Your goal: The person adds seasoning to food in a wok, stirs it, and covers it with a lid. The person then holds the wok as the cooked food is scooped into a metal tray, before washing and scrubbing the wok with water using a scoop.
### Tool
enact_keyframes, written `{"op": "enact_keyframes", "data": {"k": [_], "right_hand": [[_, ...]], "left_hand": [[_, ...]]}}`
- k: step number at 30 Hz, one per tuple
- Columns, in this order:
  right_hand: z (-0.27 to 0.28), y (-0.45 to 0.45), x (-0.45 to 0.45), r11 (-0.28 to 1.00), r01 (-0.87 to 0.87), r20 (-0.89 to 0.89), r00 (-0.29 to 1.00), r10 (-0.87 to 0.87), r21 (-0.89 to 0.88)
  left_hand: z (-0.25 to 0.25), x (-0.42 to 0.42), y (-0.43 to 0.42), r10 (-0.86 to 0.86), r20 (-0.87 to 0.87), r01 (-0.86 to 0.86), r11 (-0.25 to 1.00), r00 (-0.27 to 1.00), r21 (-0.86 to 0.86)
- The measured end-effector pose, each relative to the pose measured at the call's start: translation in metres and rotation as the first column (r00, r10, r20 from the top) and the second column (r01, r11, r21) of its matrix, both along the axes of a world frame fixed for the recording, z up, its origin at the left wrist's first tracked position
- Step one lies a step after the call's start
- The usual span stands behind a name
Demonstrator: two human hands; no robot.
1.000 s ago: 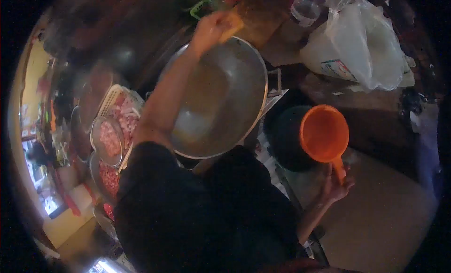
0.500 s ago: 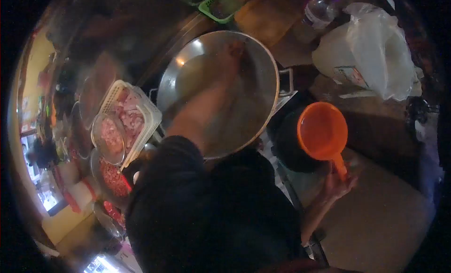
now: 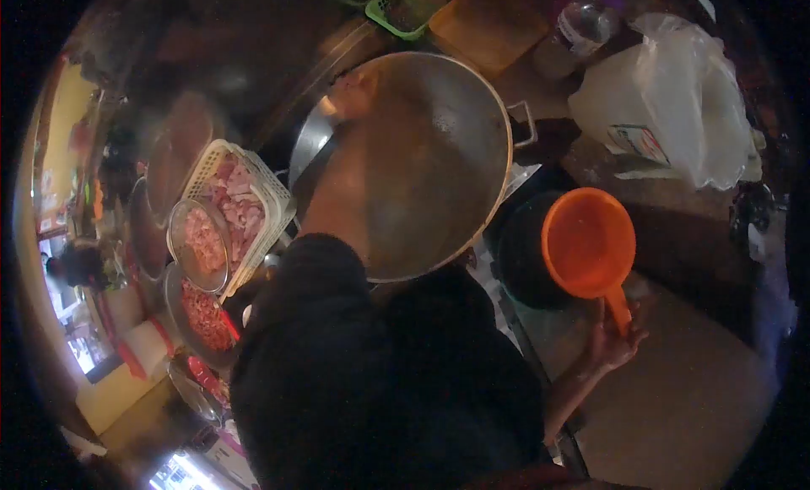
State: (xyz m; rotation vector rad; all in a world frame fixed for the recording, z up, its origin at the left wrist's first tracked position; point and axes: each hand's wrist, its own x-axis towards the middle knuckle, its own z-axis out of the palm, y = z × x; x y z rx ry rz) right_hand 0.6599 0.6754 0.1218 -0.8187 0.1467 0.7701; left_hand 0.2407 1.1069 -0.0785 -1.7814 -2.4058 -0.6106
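A wide metal wok (image 3: 439, 186) with side handles lies in front of me, its inside wet-looking and dim. My left hand (image 3: 350, 93) reaches across it to the upper left part of the inner wall. Motion smears its fingers, so I cannot tell whether they hold anything. At the right, my right hand (image 3: 614, 342) is closed round the handle of an orange plastic dipper (image 3: 588, 243). The dipper's bowl faces up, over a dark round bucket (image 3: 523, 254); whether it holds water I cannot tell.
To the left are a white basket of raw meat (image 3: 240, 207), a bowl of pinkish meat (image 3: 202, 241) and a bowl of red minced meat (image 3: 207, 317). A white container under a plastic bag (image 3: 688, 102) stands upper right, near a clear bottle (image 3: 586, 26). A green basket (image 3: 396, 17) sits at the back.
My left hand has swept left across the wok, from its upper right part to the upper left wall. The right hand still holds the dipper, almost unmoved. The view has shifted slightly.
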Motion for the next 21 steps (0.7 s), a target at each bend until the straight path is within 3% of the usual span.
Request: {"op": "enact_keyframes", "data": {"k": [1, 3, 4, 5, 6, 7, 9, 12, 14, 15, 17, 19, 21], "right_hand": [[0.004, 0.001, -0.002, 1.0, 0.0, -0.007, 1.0, 0.0, 0.001], [0.012, 0.004, -0.003, 0.986, -0.133, -0.053, 0.989, 0.139, 0.105], [0.011, 0.001, 0.0, 0.985, -0.145, -0.067, 0.986, 0.152, 0.094], [0.009, -0.001, 0.002, 0.961, -0.224, 0.004, 0.974, 0.227, 0.163], [0.008, 0.0, 0.004, 0.94, -0.272, 0.034, 0.962, 0.271, 0.204], [0.008, 0.002, 0.006, 0.916, -0.321, 0.067, 0.947, 0.314, 0.243], [0.023, 0.003, 0.004, 0.944, -0.279, 0.013, 0.959, 0.282, 0.176], [0.045, 0.007, 0.0, 0.935, -0.302, 0.02, 0.953, 0.304, 0.186], [0.057, 0.012, -0.004, 0.916, -0.34, 0.046, 0.94, 0.338, 0.212], [0.059, 0.013, -0.006, 0.907, -0.357, 0.061, 0.934, 0.352, 0.222], [0.052, 0.012, 0.003, 0.939, -0.323, 0.124, 0.943, 0.309, 0.114], [0.053, 0.012, 0.002, 0.961, -0.278, 0.195, 0.942, 0.271, 0.004], [0.067, 0.026, -0.015, 0.877, -0.446, 0.191, 0.89, 0.414, 0.176]], "left_hand": [[-0.006, -0.027, -0.017, -0.02, -0.28, 0.048, 0.994, 0.96, 0.095], [0.008, -0.042, -0.058, -0.022, -0.344, 0.069, 0.99, 0.939, 0.124], [0.027, -0.042, -0.08, -0.028, -0.361, -0.038, 0.984, 0.932, -0.175], [0.04, -0.043, -0.105, -0.033, -0.371, -0.149, 0.88, 0.928, -0.452], [0.045, -0.043, -0.131, -0.156, -0.357, -0.076, 0.827, 0.921, -0.558], [0.05, -0.044, -0.154, -0.274, -0.328, -0.01, 0.754, 0.904, -0.657], [0.054, -0.046, -0.186, -0.528, 0.022, 0.326, 0.491, 0.849, -0.807], [0.075, -0.004, -0.227, -0.247, 0.133, 0.263, 0.626, 0.96, -0.735], [0.077, 0.002, -0.242, -0.442, 0.202, 0.433, 0.52, 0.874, -0.736], [0.082, -0.005, -0.241, -0.438, 0.202, 0.43, 0.519, 0.876, -0.739], [0.107, -0.024, -0.227, -0.523, 0.278, 0.486, 0.317, 0.806, -0.814], [0.098, -0.046, -0.202, -0.545, 0.025, 0.282, 0.394, 0.838, -0.875], [0.057, -0.074, -0.162, -0.422, -0.116, 0.239, 0.696, 0.899, -0.677]]}}
